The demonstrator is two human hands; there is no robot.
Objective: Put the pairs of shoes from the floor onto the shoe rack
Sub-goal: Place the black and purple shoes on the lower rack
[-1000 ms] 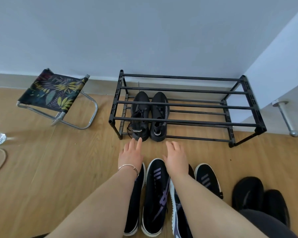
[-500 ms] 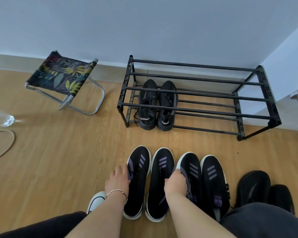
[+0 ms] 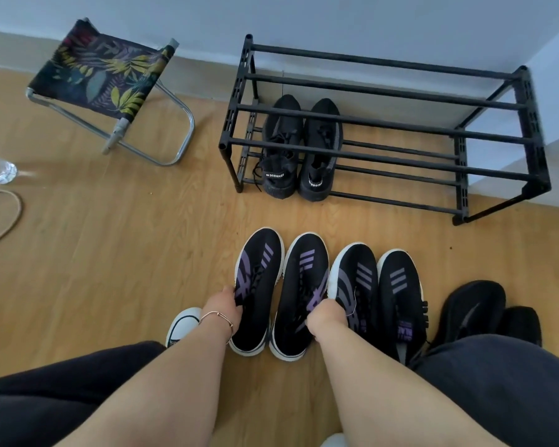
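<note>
A black two-tier shoe rack stands against the wall, with one pair of black sneakers on its lower tier at the left. On the floor in front lie two pairs of black shoes with purple stripes and white soles. My left hand grips the left side of the leftmost shoe. My right hand grips the right side of the second shoe. Both shoes rest on the floor. The other striped pair lies to the right, and an all-black pair further right.
A folding stool with leaf-print fabric stands left of the rack. A clear plastic bottle and a cord loop lie at the far left. A white shoe toe shows by my left wrist. My dark-clothed knees fill the bottom.
Both hands drew back from the rack's front and came down onto the leftmost striped pair, closing on its sides. The view tilted down.
</note>
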